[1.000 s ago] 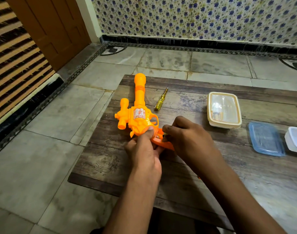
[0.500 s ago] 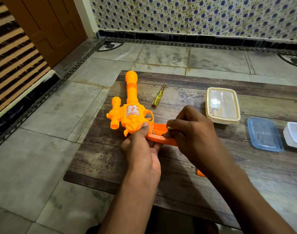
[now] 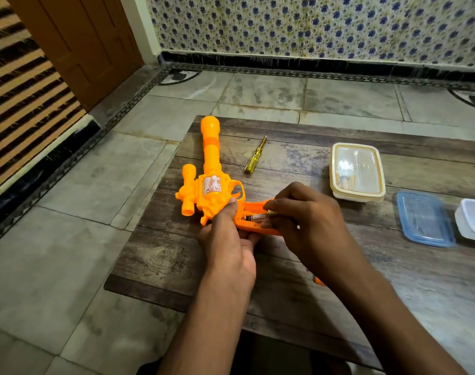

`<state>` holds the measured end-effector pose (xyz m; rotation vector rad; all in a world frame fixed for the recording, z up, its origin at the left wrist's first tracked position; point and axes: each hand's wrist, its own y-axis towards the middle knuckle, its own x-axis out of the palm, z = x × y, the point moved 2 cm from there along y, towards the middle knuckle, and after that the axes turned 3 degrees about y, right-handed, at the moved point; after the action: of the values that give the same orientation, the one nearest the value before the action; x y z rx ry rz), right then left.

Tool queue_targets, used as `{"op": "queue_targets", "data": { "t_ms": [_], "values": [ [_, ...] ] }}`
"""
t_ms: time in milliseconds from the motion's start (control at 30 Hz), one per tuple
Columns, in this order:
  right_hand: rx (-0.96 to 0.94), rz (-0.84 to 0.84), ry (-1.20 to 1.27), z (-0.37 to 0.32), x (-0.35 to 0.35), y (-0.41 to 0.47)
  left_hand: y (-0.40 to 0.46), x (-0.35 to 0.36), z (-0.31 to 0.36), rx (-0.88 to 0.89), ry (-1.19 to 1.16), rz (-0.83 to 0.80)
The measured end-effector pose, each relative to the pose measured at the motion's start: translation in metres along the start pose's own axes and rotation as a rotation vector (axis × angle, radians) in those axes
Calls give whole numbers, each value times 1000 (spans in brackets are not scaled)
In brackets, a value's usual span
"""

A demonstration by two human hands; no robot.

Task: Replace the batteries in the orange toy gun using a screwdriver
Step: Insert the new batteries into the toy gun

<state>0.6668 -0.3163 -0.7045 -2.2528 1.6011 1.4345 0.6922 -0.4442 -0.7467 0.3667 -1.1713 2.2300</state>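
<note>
While the orange toy gun (image 3: 210, 182) is lying on its side near the counter's (image 3: 312, 266) left edge, its long barrel is pointing away from the person and its grip is trailing to the right. The left hand (image 3: 228, 239) is gripping the gun's body, thumb pressing on top, forearm reaching in from below. The right hand (image 3: 304, 212) is curling its fingers (image 3: 271, 205) around a battery (image 3: 256, 218), apparently sitting in the open grip. The screwdriver (image 3: 255, 156) is lying beside the barrel, tip pointing away. Lidded containers (image 3: 356, 171) are sitting well apart to the right.
</note>
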Motion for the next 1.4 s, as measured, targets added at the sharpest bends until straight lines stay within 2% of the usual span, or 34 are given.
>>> {"op": "queue_targets", "data": {
  "t_ms": [333,533,633,767,833,1233,1400],
  "values": [
    [365,59,181,7,2,1,3,-1,-1,0,-31,-19],
    [203,-49,27,-7,1,11,-4,2,1,43,2,-48],
    [250,-64,27,-10,2,16,-6,2,1,40,12,-59],
    [304,-250,-74,-17,9,21,-5,-1,-4,44,44,-54],
    [306,-292,-121,-22,9,22,-5,-1,-4,48,40,-46],
    [158,-431,-131,-17,13,22,-5,-4,5,75,45,-44],
    [64,-421,-140,-17,12,20,-5,-5,5,68,28,-64]
  ]
}}
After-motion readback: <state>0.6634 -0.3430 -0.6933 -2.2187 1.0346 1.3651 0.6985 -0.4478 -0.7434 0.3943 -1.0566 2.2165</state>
